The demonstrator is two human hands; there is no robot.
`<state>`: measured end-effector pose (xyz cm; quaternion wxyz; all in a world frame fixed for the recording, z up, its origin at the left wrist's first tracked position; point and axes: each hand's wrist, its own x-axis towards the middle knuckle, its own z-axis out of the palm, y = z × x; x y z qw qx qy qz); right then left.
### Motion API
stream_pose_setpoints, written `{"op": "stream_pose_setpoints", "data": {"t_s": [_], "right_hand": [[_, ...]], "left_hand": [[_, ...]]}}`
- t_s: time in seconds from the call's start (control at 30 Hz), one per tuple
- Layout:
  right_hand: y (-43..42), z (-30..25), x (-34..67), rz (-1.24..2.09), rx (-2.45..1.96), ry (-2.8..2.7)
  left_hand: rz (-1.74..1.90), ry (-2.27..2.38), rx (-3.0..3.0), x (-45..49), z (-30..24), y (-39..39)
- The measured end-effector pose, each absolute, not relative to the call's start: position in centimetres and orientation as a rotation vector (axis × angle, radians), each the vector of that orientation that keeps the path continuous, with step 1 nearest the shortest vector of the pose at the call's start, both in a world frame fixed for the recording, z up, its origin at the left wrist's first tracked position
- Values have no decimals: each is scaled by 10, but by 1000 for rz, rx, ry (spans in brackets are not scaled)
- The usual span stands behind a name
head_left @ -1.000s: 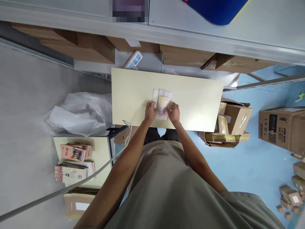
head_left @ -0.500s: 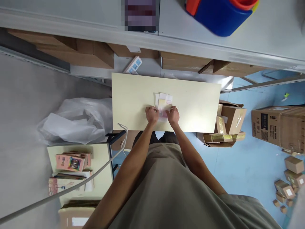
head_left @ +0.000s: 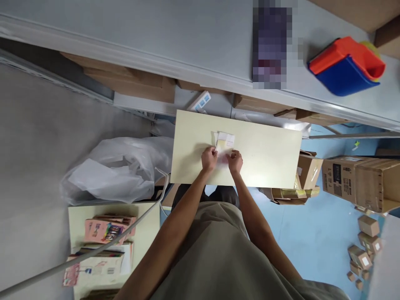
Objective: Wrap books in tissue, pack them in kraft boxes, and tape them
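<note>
A small flat packet (head_left: 225, 143), white at the top with faint yellow and pink print below, lies on the pale cream tabletop (head_left: 265, 154). A white flap sticks out at its upper left. My left hand (head_left: 209, 159) has its fingers curled and pinched at the packet's left edge. On the opposite edge, my right hand (head_left: 235, 161) pinches the lower right side with thumb and fingers. Both fingertips partly cover the lower, pinkish part of the packet.
A grey shelf (head_left: 140, 41) runs above the table, bearing a blue and red plastic holder (head_left: 343, 71). Left are a translucent plastic bag (head_left: 115, 166) and booklets (head_left: 106, 231). Cardboard boxes (head_left: 346, 179) stand right. A grey cable (head_left: 125, 229) crosses the lower left.
The camera view has turned, so the table and shelf appear further right and lower. Both hands stay at the packet's sides, with little visible change in their grip.
</note>
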<state>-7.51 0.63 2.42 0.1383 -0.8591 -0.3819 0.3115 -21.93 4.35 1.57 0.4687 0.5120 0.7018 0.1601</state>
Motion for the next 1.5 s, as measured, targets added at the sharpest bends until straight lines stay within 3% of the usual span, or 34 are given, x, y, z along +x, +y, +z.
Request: {"op": "stream_pose_setpoints", "data": {"t_s": [0.27, 0.7, 1.17, 1.5], "right_hand": [[89, 4, -207, 954, -2386, -1382], [84, 19, -208, 1009, -2229, -1712], [-108, 87, -163, 1106, -1395, -1798], [-245, 158, -153, 1279, -1049, -1851]], "left_hand": [[458, 1962, 1250, -348, 10, 94], [744, 1929, 1249, -346, 20, 79], [1295, 2137, 1000, -320, 101, -155], [1614, 2359, 757, -306, 169, -350]]}}
